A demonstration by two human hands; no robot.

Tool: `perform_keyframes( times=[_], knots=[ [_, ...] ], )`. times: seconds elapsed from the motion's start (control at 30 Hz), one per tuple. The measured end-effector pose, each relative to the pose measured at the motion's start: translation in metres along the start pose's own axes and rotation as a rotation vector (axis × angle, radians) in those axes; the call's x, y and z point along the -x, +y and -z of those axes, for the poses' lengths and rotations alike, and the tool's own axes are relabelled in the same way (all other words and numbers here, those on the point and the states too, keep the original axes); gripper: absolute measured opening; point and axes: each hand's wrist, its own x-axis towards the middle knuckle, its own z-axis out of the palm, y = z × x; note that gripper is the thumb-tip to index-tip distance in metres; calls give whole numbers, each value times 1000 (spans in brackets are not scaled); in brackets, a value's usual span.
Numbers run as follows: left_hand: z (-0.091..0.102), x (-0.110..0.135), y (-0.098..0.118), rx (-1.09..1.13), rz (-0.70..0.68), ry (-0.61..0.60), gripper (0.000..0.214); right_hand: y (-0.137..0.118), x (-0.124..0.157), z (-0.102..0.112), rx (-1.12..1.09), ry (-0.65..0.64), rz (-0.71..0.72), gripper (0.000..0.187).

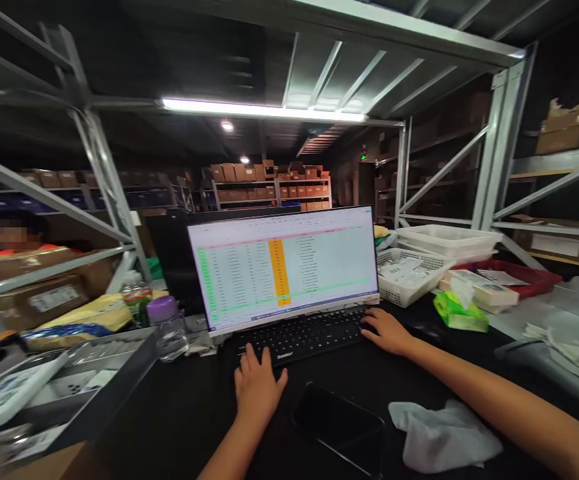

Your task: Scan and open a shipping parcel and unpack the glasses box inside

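Observation:
A black keyboard (314,335) lies on the dark desk below a monitor (329,267) that displays a spreadsheet with an orange column. My left hand (258,387) rests at the keyboard's left end, fingers spread over the keys. At the right end, my right hand (385,331) touches the keys with its fingers apart. Neither hand holds anything. A dark phone (339,427) lies flat between my forearms. Beside it, under my right forearm, is a crumpled pale cloth or tissue (442,437). A dark mouse (427,330) sits right of my right hand.
Left of the monitor stands a clear bottle with a purple lid (168,327), near a grey tray (94,393) of packets. To the right are a green tissue pack (462,312), white baskets (414,283) and a red tray (544,280). A person (17,233) is behind the left rack.

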Motion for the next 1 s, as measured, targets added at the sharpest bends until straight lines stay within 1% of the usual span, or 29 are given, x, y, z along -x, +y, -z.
perform_keyframes(
  times=[0.07, 0.13, 0.2, 0.3, 0.33, 0.4, 0.43, 0.5, 0.6, 0.7, 0.8, 1.0],
  knots=[
    [2, 1, -1, 25, 6, -6, 67, 2, -5, -4, -4, 9, 4, 29],
    [2, 1, -1, 55, 12, -16, 69, 13, 1, -6, 4, 16, -5, 35],
    [1, 1, -1, 90, 22, -26, 69, 36, 16, -9, 21, 22, -24, 43],
    [1, 3, 0, 129, 39, -30, 70, 84, 48, -19, 56, 43, -125, 53],
    [1, 4, 0, 140, 44, -25, 70, 100, 59, -23, 37, 56, -155, 58],
    [2, 5, 0, 160, 48, -11, 71, 128, 75, -34, -35, 108, -188, 59],
    [2, 6, 0, 168, 48, 1, 72, 138, 81, -39, -66, 124, -205, 58],
    [2, 8, 0, 174, 43, 27, 73, 149, 86, -47, -120, 134, -218, 57],
    [0, 11, 0, 160, 27, 69, 72, 148, 85, -50, -168, 103, -204, 55],
    [-2, 13, -1, 154, 21, 102, 69, 140, 82, -45, -175, 87, -198, 53],
    [-3, 14, -1, 156, 11, 146, 68, 131, 81, -39, -160, 99, -204, 49],
    [2, 17, 2, 130, -93, 219, 67, 121, 80, -30, -163, 73, -180, 51]
  ],
)
